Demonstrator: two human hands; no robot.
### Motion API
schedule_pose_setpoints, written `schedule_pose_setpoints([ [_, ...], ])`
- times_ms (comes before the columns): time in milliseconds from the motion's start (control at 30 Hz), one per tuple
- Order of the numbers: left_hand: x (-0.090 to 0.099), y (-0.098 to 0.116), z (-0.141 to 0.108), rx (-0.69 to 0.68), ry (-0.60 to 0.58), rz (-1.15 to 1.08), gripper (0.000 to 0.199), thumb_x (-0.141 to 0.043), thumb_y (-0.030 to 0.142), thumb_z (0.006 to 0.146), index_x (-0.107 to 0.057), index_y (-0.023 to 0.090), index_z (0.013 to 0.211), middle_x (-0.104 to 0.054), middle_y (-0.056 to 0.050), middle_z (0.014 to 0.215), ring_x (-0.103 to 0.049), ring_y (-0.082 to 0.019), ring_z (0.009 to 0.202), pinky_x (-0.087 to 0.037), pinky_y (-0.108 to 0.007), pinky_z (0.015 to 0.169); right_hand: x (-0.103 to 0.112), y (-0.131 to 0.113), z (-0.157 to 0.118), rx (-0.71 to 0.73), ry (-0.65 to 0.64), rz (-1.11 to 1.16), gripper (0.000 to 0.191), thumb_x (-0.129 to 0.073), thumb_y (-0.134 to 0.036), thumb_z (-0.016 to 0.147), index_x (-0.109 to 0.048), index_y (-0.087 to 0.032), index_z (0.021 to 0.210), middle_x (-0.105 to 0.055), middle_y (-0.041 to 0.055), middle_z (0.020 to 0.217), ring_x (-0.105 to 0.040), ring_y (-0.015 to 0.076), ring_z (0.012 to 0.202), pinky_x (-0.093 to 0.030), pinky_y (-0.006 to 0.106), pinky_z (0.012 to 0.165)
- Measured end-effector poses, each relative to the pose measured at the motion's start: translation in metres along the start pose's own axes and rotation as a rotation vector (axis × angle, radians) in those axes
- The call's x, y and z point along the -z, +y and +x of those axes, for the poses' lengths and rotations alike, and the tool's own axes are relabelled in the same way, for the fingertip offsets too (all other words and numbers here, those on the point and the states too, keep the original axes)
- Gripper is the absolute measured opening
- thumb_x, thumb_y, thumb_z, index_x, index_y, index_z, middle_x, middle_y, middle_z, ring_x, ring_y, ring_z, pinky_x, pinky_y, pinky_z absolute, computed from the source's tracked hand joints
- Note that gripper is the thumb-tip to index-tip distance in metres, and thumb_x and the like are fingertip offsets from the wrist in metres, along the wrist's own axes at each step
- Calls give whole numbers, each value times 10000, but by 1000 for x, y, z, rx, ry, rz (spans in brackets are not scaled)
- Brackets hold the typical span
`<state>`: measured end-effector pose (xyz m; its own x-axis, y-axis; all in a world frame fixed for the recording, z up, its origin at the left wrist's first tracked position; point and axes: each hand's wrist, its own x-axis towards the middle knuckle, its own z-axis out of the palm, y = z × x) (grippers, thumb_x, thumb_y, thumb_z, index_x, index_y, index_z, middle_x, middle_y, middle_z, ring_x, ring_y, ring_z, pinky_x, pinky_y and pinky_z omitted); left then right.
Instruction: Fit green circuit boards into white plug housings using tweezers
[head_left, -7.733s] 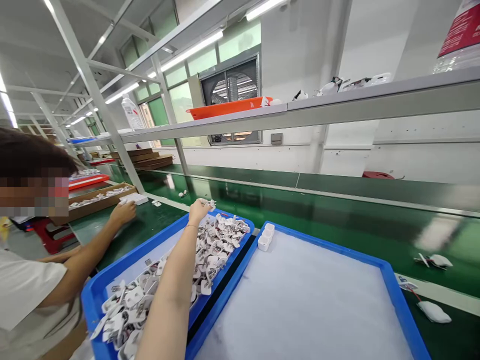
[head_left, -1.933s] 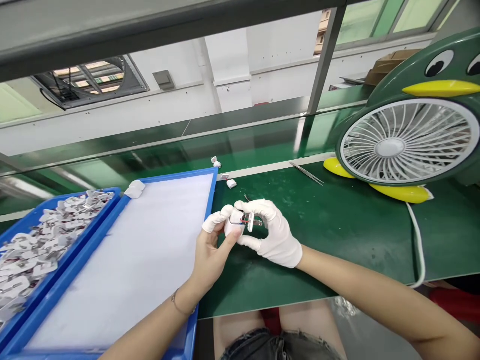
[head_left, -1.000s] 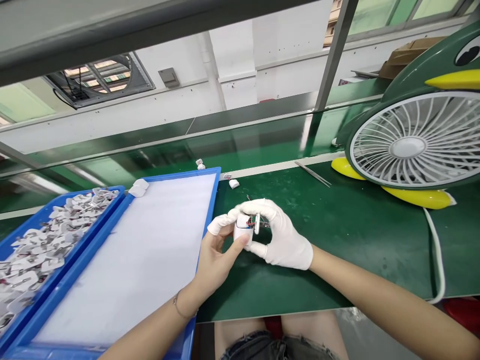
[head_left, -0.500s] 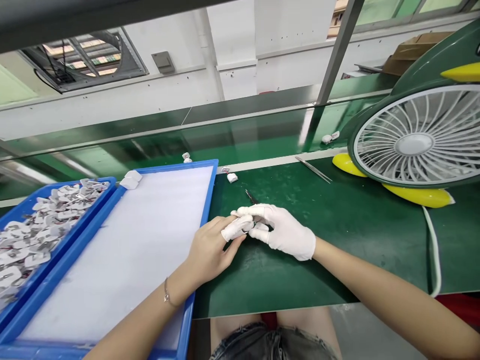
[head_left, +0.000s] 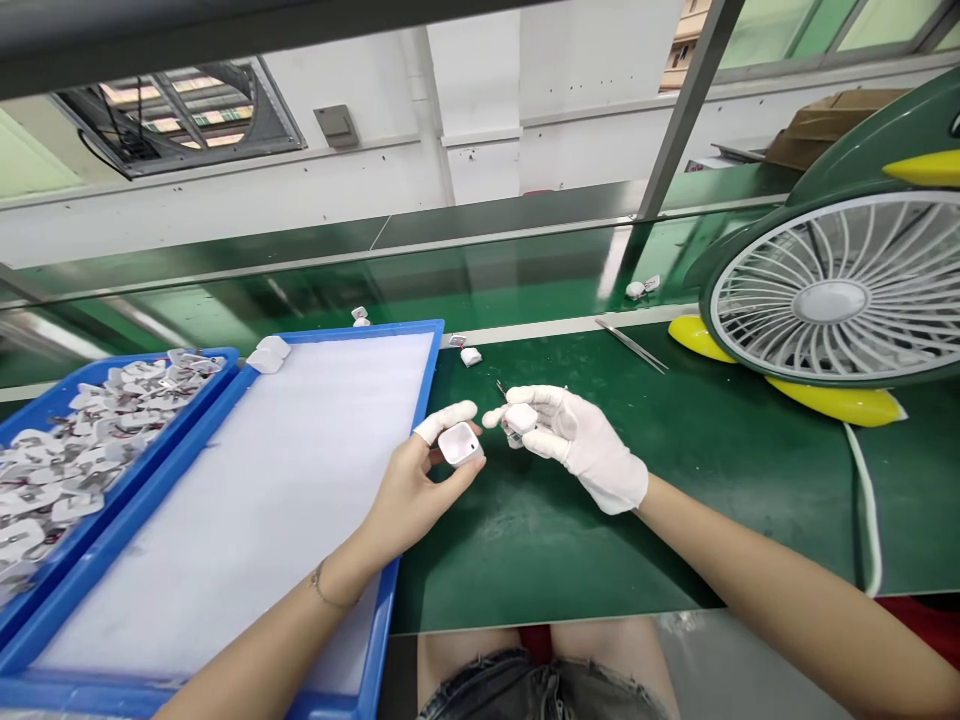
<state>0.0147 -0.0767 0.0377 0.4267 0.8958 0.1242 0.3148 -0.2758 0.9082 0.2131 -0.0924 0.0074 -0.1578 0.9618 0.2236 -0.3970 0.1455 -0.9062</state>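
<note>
Above the green counter, just off the right edge of the blue tray, I see the left hand pinching a hollow white housing and the gloved right hand pinching a white insert. I judge both light, stiff and slippery: grip the housing by its side walls, the insert by its rim. Fingers hide the insert's underside; the fan is cut off.
</note>
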Motion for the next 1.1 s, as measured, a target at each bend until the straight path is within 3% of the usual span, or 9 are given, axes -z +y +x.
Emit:
schedule_pose_setpoints([
  [100, -1, -2, -1, -95, 48, 83, 484, -662, 239, 781, -416, 209, 1197, -672, -67, 1064, -648, -192, 981, -546, -320, 823, 0, -1, -1, 0, -30, 12, 391, -717, -290, 775, -514, -175, 1089, -666, 112, 1042, -630, 153, 834, -536, 378, 830],
  [233, -1, -5, -3, -211, 80, 314, 278, -642, 246, 805, -517, 200, 1050, -675, -72, 1062, -665, -191, 928, -547, -315, 786, -3, -5, -1, 59, -28, -84, 360, -683, -258, 803, -523, -188, 1117, -636, 109, 1108, -625, 151, 872, -543, 371, 831],
  [333, 0, -10, -4, -338, 105, 481, 321, -640, 267, 812, -544, 209, 1112, -677, -67, 1014, -659, -177, 846, -543, -293, 722, -6, -7, -5, 201, -18, -355, 256, -626, -223, 840, -575, -216, 1091, -469, 115, 1339, -603, 124, 830, -561, 302, 678],
  [400, 0, -14, -4, -399, 117, 546, 365, -645, 276, 810, -541, 206, 1153, -676, -54, 937, -644, -162, 768, -532, -271, 665, -8, -7, -7, 351, 6, -578, 218, -614, -191, 847, -604, -246, 1058, -405, 86, 1389, -595, 121, 828, -535, 269, 590],
  [567, -1, -16, -6, -500, 133, 618, 419, -651, 262, 809, -522, 199, 1202, -650, -28, 829, -597, -128, 656, -508, -236, 607, -6, -1, -11, 587, -33, -837, 392, -606, -119, 831, -552, -279, 1184, -584, 57, 1043, -580, 160, 907, -537, 285, 653],
  [667, -1, -16, -7, -542, 132, 615, 452, -650, 234, 808, -499, 212, 1233, -676, -55, 945, -635, -143, 726, -528, -238, 639, -3, 4, -13, 600, -26, -899, 445, -616, -137, 823, -513, -278, 1232, -595, 48, 991, -576, 152, 829, -535, 304, 663],
  [867, -1, -16, -8, -584, 131, 616, 434, -641, 195, 806, -513, 209, 1220, -689, -73, 1032, -673, -176, 836, -558, -262, 709, -1, 13, -16, 466, -23, -797, 594, -611, -150, 839, -372, -285, 1366, -601, 38, 1003, -555, 123, 759, -524, 293, 681],
  [967, -2, -14, -8, -600, 109, 623, 442, -630, 202, 819, -496, 206, 1240, -684, -79, 1056, -671, -186, 903, -561, -269, 755, -3, 13, -15, 512, -38, -818, 612, -606, -99, 820, -382, -277, 1361, -607, 35, 979, -550, 124, 781, -512, 283, 692],
  [1100, -4, -17, -8, -622, 111, 651, 413, -613, 199, 835, -486, 175, 1227, -682, -79, 999, -665, -167, 852, -559, -254, 719, -5, 9, -13, 535, -47, -890, 628, -590, -74, 811, -369, -259, 1369, -606, 39, 962, -546, 123, 758, -507, 271, 664],
])
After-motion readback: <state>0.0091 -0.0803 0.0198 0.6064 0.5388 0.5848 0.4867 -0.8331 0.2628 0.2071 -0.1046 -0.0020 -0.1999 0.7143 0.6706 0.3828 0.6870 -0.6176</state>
